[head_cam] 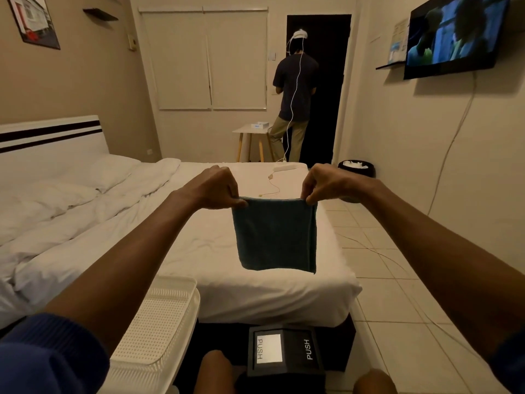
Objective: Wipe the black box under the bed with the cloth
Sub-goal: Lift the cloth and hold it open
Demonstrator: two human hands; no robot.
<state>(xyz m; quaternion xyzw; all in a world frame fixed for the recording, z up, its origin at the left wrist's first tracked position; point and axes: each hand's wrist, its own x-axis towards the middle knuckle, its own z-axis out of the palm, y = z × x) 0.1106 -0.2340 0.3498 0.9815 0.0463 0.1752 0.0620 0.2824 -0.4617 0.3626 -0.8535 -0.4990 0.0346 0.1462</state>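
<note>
Pinched between thumb and fingers, the two top corners of a dark teal terry cloth are held by the person's left hand and right hand, both closed tight on the fabric. Stretched flat between them, the cloth hangs freely at arm's length above the foot of a bed with white rumpled sheets, touching nothing below it.

The black plastic box with two lid flaps marked PUSH sits on the floor at the foot of the bed, its far end tucked into the dark gap under the mattress and its near end between the person's knees. A white perforated plastic basket stands just to its left. Across the room another person stands with their back turned, near a small white side table.

Judging from this, the step in hand is readying the cloth: spreading or folding it before any wiping starts; the box looks untouched. The next move likely calls for gathering the cloth into one hand, then lowering it well down onto the box lid, perhaps steadying the box with the free hand.
</note>
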